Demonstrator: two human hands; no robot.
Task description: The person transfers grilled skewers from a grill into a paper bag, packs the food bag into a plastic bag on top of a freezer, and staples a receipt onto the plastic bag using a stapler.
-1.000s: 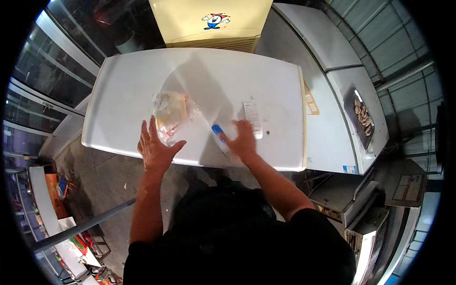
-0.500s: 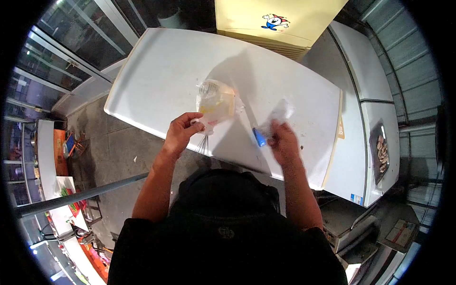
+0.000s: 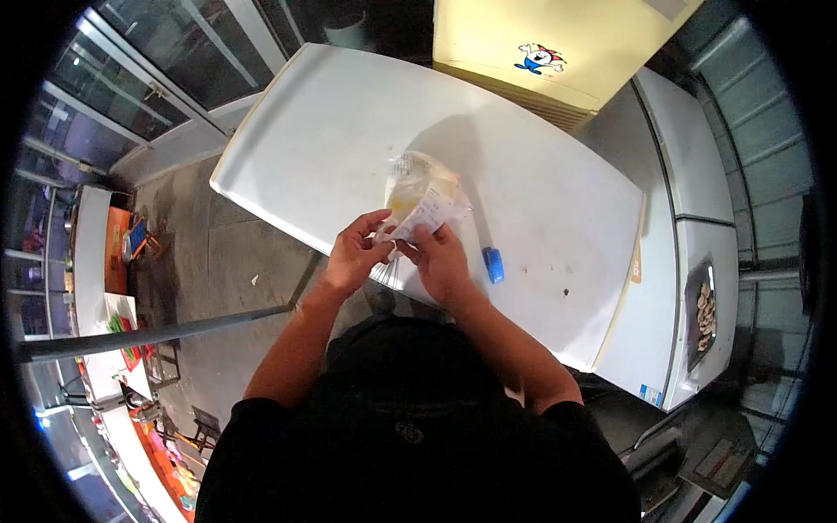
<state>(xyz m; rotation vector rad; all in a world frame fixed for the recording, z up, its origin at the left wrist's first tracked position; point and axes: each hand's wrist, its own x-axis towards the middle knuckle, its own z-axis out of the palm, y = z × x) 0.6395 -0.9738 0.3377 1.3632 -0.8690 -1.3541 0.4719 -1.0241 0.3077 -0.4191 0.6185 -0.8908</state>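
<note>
My left hand (image 3: 356, 253) has its fingers closed on the near end of a clear plastic bag (image 3: 407, 179) with print on it and something pale inside. Several thin sticks (image 3: 384, 273) poke out below it, over the white top's near edge. My right hand (image 3: 441, 261) pinches a white printed slip (image 3: 431, 209), laid against the bag's right side. To the right, apart from both hands, a small blue object (image 3: 494, 265) that looks like a stapler lies on the white top (image 3: 558, 218).
A yellow box-shaped unit (image 3: 497, 35) with a cartoon figure stands behind the white top. On the right is a white fridge (image 3: 697, 174), with a tray of small brownish pieces (image 3: 704, 309) on its surface. A grey bar (image 3: 174, 334) crosses the left side above the floor.
My right hand has moved left with the white slip, from beside the blue object to the bag. My left hand still holds the bag. The whole view has shifted slightly.
</note>
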